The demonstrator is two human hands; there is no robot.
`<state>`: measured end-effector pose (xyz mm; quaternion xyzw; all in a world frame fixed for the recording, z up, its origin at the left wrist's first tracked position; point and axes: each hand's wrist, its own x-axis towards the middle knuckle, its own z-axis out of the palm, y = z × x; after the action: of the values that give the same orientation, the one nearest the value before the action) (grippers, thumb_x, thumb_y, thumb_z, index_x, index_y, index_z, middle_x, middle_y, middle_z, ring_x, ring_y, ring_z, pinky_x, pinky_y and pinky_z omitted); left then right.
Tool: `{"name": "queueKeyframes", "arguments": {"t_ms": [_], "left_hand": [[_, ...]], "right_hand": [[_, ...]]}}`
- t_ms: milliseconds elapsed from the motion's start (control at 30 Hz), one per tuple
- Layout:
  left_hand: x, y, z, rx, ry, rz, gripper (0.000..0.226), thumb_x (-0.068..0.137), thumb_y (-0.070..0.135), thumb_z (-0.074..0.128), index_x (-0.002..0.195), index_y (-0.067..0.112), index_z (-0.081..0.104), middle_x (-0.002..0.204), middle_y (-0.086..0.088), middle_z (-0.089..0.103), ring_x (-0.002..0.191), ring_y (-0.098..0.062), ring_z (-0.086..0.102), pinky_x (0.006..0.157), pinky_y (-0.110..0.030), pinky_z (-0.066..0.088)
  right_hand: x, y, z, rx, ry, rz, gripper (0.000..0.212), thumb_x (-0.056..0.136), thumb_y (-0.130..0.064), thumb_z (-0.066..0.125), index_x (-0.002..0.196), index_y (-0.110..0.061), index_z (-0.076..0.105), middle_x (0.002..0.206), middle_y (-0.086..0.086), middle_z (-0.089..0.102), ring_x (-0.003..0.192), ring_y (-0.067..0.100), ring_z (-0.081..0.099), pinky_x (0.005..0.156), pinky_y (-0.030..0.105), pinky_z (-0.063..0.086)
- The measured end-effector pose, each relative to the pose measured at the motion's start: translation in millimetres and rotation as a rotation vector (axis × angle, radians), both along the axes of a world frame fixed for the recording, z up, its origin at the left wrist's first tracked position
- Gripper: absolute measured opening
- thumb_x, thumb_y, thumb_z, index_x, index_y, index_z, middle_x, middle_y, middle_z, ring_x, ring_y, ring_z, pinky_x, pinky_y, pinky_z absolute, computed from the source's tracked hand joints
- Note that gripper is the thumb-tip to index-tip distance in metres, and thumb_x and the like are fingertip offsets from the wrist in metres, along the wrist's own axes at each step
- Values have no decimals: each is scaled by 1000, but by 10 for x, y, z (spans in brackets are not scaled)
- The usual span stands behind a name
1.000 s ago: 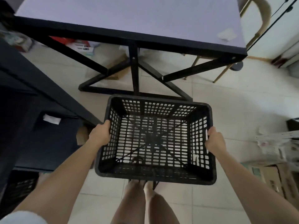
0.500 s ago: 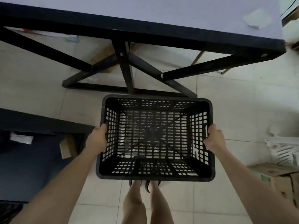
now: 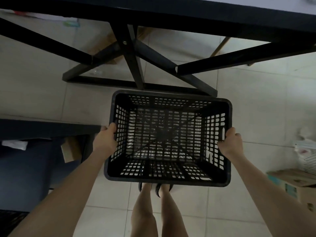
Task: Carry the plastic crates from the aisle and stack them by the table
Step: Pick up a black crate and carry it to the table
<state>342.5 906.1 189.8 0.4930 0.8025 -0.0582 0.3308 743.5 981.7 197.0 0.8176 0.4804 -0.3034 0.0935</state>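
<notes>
A black perforated plastic crate point(image 3: 168, 178), empty and open side up, hangs in front of me above the tiled floor. My left hand point(image 3: 104, 140) grips its left rim and my right hand point(image 3: 230, 141) grips its right rim by a handle slot. The crate's far edge is close to the black cross-braced base of the table point(image 3: 188, 17), whose dark edge spans the top of the view. My legs and feet show below the crate.
A dark low shelf unit point(image 3: 39, 129) with a small cardboard piece stands at the left. A cardboard box point(image 3: 294, 183) and a white basket point(image 3: 307, 161) sit on the floor at the right. Wooden chair legs point(image 3: 220, 46) show behind the table.
The view has tilted down and closed in on the table base. The crate, still held at both sides, has moved nearer the table's legs.
</notes>
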Motion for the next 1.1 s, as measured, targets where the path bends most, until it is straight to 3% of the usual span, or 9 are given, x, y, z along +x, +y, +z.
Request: {"name": "queueKeyframes", "arguments": {"t_ms": [167, 400, 633, 800, 1100], "left_hand": [[40, 65, 60, -12, 16, 23, 25, 80, 3, 54, 100, 14, 43, 93, -10, 45, 83, -39, 55, 65, -38, 42], [85, 60, 75, -6, -4, 39, 23, 80, 6, 57, 98, 12, 43, 92, -9, 45, 75, -29, 48, 65, -36, 41], [148, -28, 52, 5, -28, 71, 22, 82, 8, 60, 96, 13, 44, 95, -12, 50, 83, -32, 52, 71, -40, 46], [262, -2, 42, -3, -23, 73, 24, 83, 4, 57, 103, 9, 46, 101, -20, 52, 79, -33, 52, 71, -43, 46], [197, 58, 5, -15, 2, 45, 28, 82, 0, 56, 106, 11, 45, 106, -20, 53, 90, -38, 55, 74, -44, 48]], "right_hand": [[35, 47, -17, 19, 5, 21, 42, 80, -8, 61, 116, -7, 40, 111, 23, 49, 99, 41, 53, 78, 45, 50], [66, 96, -29, 57, 35, -12, 38, 80, -9, 60, 113, -8, 40, 100, 14, 46, 95, 38, 54, 71, 39, 45], [164, 86, -15, 119, 12, -1, 31, 83, -8, 58, 107, -8, 39, 96, 10, 45, 83, 30, 47, 66, 37, 39], [242, 133, -11, 100, 30, -5, 34, 82, -8, 59, 110, -7, 40, 98, 10, 44, 91, 34, 51, 70, 40, 44], [231, 39, -39, 83, 49, 7, 34, 83, -7, 58, 112, -5, 41, 109, 19, 52, 97, 38, 54, 72, 41, 47]]}}
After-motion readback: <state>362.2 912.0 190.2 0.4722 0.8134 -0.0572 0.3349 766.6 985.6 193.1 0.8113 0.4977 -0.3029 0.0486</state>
